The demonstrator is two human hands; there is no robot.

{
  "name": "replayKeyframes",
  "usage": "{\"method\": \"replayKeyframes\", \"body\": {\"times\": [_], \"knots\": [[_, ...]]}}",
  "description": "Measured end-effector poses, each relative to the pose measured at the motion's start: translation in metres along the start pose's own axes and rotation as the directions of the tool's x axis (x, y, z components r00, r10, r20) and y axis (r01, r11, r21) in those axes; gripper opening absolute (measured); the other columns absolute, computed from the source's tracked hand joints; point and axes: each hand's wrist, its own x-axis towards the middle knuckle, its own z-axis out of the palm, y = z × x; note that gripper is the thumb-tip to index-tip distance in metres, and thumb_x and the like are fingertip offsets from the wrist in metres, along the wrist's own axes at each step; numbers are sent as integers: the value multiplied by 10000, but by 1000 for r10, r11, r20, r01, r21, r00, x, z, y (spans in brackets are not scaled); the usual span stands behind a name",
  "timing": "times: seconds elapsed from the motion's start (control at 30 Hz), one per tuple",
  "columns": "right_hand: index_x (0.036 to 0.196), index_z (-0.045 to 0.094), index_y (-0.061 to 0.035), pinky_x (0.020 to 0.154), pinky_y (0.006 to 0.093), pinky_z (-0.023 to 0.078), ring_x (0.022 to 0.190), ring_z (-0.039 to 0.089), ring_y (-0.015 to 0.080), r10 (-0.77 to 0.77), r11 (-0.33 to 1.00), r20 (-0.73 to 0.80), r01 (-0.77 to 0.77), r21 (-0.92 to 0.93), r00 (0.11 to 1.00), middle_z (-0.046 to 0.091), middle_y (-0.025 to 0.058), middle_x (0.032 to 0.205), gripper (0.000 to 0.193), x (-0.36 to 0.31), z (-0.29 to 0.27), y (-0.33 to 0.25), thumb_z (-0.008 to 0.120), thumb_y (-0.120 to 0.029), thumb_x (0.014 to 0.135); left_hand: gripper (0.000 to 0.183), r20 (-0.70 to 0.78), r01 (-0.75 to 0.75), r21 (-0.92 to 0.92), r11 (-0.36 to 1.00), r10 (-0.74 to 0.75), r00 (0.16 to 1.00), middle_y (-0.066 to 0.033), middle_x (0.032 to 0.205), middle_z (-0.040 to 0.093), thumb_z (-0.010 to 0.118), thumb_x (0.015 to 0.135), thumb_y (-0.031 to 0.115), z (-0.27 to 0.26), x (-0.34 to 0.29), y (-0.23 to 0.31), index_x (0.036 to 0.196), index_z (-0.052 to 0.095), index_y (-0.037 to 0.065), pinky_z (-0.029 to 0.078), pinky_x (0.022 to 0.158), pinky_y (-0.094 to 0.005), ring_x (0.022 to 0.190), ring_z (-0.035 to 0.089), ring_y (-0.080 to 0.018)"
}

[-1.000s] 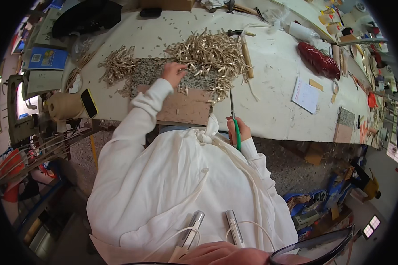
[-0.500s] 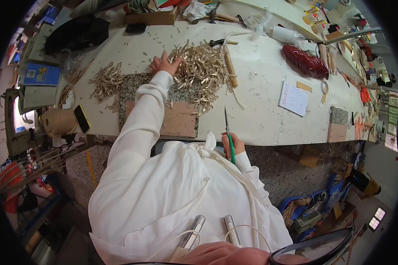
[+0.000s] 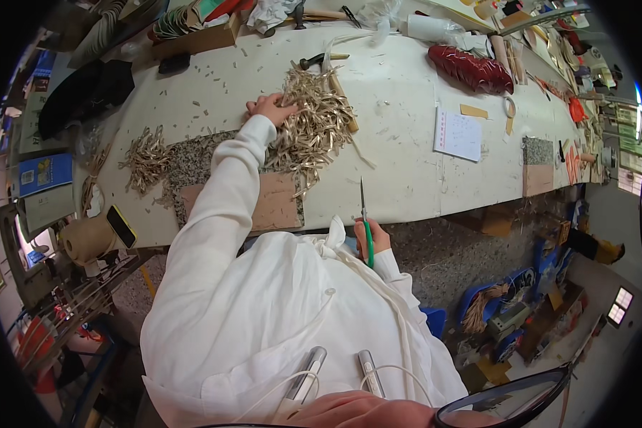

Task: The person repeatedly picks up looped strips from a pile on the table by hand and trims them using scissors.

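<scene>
A heap of shiny gold-beige strips point(image 3: 314, 125) lies on the white worktable point(image 3: 399, 171). My left hand point(image 3: 269, 110) reaches out to the heap's left edge and presses against it, fingers partly apart; some fingertips are hidden by the strips. Down by the table's front edge, my right hand point(image 3: 378, 239) is wrapped round a pair of scissors point(image 3: 369, 246) with green handles, the blades pointing away from me. A smaller bunch of the same strips point(image 3: 148, 158) lies to the left. Between them is a speckled grey board point(image 3: 200, 153) with a pinkish-brown sheet point(image 3: 277, 200) at its near side.
A hammer point(image 3: 314, 62) and a wooden stick point(image 3: 346, 107) border the heap. To the right lie a notepad point(image 3: 458, 135) and a dark red wrapped bundle point(image 3: 469, 69). A phone point(image 3: 121, 227) and a roll of brown material point(image 3: 87, 239) are at the left edge.
My left hand has moved against the heap, and its fingers are less spread. The heap's left side has shifted right and is more gathered. The scissors stay in my right hand. The view has turned slightly.
</scene>
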Motion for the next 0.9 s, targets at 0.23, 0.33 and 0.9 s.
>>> {"method": "replayKeyframes", "body": {"times": [0.23, 0.33, 0.9], "knots": [[1058, 593, -42, 452, 247, 418, 501, 502, 74, -76, 996, 60, 78, -35, 995, 558, 6, 614, 436, 20, 13, -6, 608, -420, 841, 441, -233, -205, 14, 979, 203, 951, -41, 1135, 578, 659, 708, 455, 15, -67, -35, 1061, 630, 194, 304, 988, -379, 1089, 368, -300], [1069, 588, -45, 463, 247, 419, 501, 498, 76, -102, 992, 99, 109, -63, 990, 561, 11, 617, 455, 29, 19, -6, 605, -437, 839, 390, -175, -203, 14, 979, 202, 964, -42, 1119, 566, 684, 719, 389, 15, -100, -49, 1006, 623, 132, 310, 969, -372, 1070, 361, -301], [1118, 552, -35, 537, 266, 454, 555, 534, 108, -150, 942, 264, 219, -255, 953, 597, 52, 687, 533, 45, 44, -36, 592, -484, 833, 368, -126, -44, -411, 910, -9, 992, -104, 1003, 642, 668, 789, 305, 7, -107, -153, 1078, 617, 83, 449, 870, -369, 939, 595, -265]]}}
